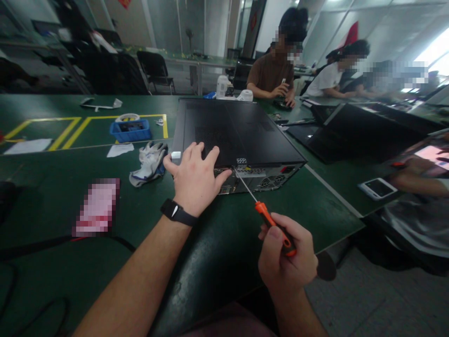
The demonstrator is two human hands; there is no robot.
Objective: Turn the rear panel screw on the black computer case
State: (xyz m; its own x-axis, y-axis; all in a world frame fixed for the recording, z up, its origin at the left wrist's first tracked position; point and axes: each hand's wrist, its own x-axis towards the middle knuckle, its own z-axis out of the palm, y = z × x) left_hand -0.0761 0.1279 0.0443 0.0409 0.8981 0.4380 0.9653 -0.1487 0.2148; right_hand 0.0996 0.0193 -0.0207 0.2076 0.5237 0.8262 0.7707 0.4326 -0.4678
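A black desktop computer case [242, 124] lies on its side on the green table, its back panel with a fan grille turned toward me. My left hand [196, 175] rests spread on the case's near left corner, thumb along the back edge. In my right hand [289, 252] is a screwdriver [268, 215] with an orange and black handle. Its thin shaft points up and left, and the tip meets the upper edge of the back panel beside my left thumb. Whether a screw sits under the tip is too small to tell.
Left of the case lie a glove [149, 161], a blue bin [129, 131] with small parts, a tape roll [128, 118] and a pink badge [98, 206]. A white bottle [222, 87] stands behind. Rightward are black panels [372, 131], a phone [378, 188] and seated people.
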